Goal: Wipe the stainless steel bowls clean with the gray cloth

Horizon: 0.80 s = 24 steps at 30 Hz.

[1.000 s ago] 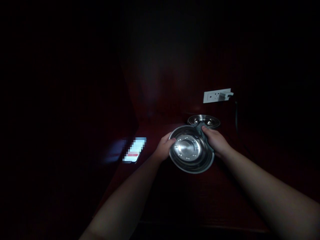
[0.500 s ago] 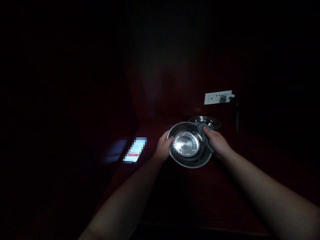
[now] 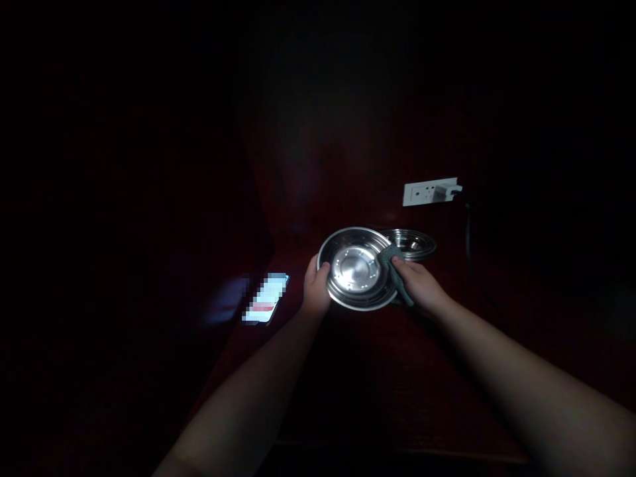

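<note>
A shiny steel bowl (image 3: 355,268) is held up over a dark red surface, its inside tilted toward me. My left hand (image 3: 316,286) grips its left rim, thumb over the edge and the other fingers hidden behind. At the right rim, my right hand (image 3: 420,285) is closed on a dark grey-green cloth (image 3: 396,275), which is folded over the bowl's edge. Behind the bowl and partly covered by it sits another round steel dish (image 3: 415,244).
A lit phone (image 3: 267,299), its screen blurred out, lies on the dark red table (image 3: 397,397) to the left. On the back wall is a white socket plate (image 3: 420,193) with a plug (image 3: 447,192) in it; a cable (image 3: 468,232) hangs below. The surroundings are very dark.
Both hands have shifted the bowl slightly left and up, and it is tilted a little differently. The cloth now shows more over the right rim. The rear dish has stayed put.
</note>
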Tool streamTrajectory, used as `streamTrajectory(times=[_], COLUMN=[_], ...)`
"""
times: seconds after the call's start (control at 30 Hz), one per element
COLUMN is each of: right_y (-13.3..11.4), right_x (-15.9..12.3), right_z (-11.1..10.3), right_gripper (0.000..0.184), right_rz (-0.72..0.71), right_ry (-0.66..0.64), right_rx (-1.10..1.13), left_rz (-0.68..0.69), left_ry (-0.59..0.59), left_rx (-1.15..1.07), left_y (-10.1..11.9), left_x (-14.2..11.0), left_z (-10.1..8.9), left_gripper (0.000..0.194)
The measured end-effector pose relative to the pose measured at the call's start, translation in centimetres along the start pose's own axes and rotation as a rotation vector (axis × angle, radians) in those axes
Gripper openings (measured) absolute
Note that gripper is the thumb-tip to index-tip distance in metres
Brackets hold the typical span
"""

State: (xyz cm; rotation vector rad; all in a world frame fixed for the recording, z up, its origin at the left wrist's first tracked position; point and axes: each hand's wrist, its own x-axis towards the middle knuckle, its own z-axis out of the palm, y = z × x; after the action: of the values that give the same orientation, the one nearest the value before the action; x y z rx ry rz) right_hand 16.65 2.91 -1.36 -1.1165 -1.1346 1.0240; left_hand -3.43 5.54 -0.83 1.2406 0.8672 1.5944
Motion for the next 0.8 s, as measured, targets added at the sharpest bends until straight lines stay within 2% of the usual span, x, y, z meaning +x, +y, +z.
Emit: streamTrajectory(times=[0.47, 0.8], right_y=[0.22, 0.23], right_x=[-0.15, -0.10], right_z=[0.52, 0.73], right_gripper=[0.039, 0.027], right_rz=[0.016, 0.062], right_ry=[-0.078, 0.007], right_rx=[0.045, 0.063], left_rz=[-0.029, 0.012], left_ry=[0.077, 0.009], left_rx=[0.029, 0.171], left_y=[0.22, 0.15], left_x=[-0.17, -0.17], left_z=[-0.13, 0.03], left_gripper=[0.031, 0.034])
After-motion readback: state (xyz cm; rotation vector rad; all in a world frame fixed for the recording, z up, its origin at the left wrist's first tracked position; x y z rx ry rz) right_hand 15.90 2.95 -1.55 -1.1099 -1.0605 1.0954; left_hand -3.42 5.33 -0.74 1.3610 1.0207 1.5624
